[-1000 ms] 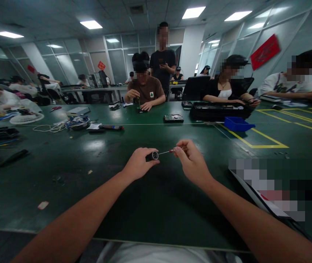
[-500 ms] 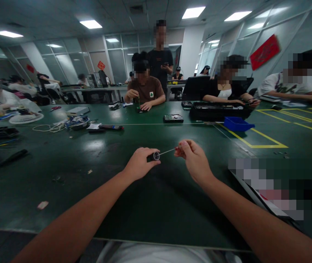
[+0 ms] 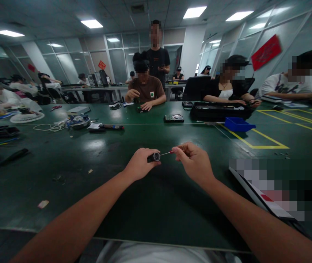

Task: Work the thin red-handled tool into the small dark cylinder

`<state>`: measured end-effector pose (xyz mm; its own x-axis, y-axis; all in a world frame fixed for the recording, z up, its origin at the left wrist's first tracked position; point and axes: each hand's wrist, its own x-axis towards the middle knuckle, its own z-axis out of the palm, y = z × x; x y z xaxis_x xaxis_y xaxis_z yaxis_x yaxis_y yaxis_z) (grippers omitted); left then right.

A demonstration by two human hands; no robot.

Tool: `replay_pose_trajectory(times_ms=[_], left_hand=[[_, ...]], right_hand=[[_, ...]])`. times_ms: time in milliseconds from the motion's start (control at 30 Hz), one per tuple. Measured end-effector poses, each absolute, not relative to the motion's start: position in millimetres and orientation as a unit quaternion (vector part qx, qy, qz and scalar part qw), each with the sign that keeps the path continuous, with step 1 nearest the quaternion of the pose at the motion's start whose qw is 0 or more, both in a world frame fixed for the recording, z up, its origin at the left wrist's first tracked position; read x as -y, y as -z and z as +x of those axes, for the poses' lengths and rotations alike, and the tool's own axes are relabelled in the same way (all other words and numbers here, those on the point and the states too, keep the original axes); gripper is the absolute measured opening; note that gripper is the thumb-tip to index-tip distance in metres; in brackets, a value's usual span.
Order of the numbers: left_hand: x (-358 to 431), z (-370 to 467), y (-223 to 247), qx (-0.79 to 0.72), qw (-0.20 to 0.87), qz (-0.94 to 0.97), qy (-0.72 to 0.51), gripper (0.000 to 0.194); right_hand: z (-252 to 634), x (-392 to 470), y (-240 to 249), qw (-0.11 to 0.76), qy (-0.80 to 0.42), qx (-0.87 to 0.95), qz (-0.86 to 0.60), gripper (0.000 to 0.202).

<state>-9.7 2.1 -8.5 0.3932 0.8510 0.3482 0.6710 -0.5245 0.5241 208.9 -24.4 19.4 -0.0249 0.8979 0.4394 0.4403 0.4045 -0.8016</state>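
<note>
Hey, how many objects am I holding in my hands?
2: a black cylinder in your left hand, and a thin red-collared tool in your right hand. Anything smaller inside your grip would be hidden.

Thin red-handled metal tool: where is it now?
Head view, right of centre: the tool is in the right hand, shaft toward the black cylinder in the left hand.

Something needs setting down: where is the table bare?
Bare: between the left forearm and right forearm, down to the near table edge; also beyond the left hand and right hand, short of the hard drive and blue bin. Crowded: far left, with cables and white grille; papers lie beside the right forearm.
</note>
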Motion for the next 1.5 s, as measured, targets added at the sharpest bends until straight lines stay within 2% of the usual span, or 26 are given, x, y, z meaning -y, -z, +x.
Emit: replay_pose_trajectory(times_ms=[200,367,533,700,833,967,1100,1200,1267,1400,1500], left_hand=[[-0.4,-10.1,5.1,-0.472,0.151,0.82,-0.287,0.037],[-0.1,-9.6,5.1,-0.474,0.154,0.817,-0.289,0.036],[-0.9,-10.3,4.1,-0.482,0.15,0.81,-0.3,0.035],[-1.4,-10.7,4.3,-0.483,0.154,0.809,-0.298,0.035],[0.4,-9.5,2.7,-0.481,0.149,0.812,-0.294,0.034],[1.7,-9.8,1.6,-0.482,0.147,0.812,-0.294,0.032],[-0.3,-10.9,3.6,-0.448,0.139,0.832,-0.296,0.038],[-1.4,-11.4,3.8,-0.429,0.122,0.843,-0.302,0.038],[-1.3,-11.5,2.8,-0.432,0.121,0.84,-0.305,0.037],[0.0,-10.4,0.7,-0.453,0.127,0.827,-0.307,0.038],[0.7,-9.1,0.5,-0.46,0.127,0.824,-0.307,0.037]], right_hand=[[209.2,24.5,-17.3,0.475,-0.223,0.721,-0.452,0.015],[209.0,23.5,-17.9,0.45,-0.198,0.713,-0.499,0.033],[210.1,19.6,-12.7,0.47,-0.22,0.71,-0.475,0.03],[212.5,20.3,-11.8,0.443,-0.235,0.717,-0.484,0.036],[210.0,23.0,-12.4,0.464,-0.22,0.715,-0.475,0.025],[205.3,19.5,-12.0,0.538,-0.297,0.651,-0.446,0.02],[206.9,8.3,-9.5,0.577,-0.41,0.556,-0.436,0.025],[210.8,1.2,-6.5,0.571,-0.548,0.44,-0.424,0.026],[212.0,-1.0,-4.6,0.57,-0.58,0.408,-0.415,0.026],[209.3,-0.4,-2.6,0.617,-0.502,0.437,-0.421,0.026],[206.9,2.0,-3.2,0.62,-0.452,0.477,-0.428,0.027]])
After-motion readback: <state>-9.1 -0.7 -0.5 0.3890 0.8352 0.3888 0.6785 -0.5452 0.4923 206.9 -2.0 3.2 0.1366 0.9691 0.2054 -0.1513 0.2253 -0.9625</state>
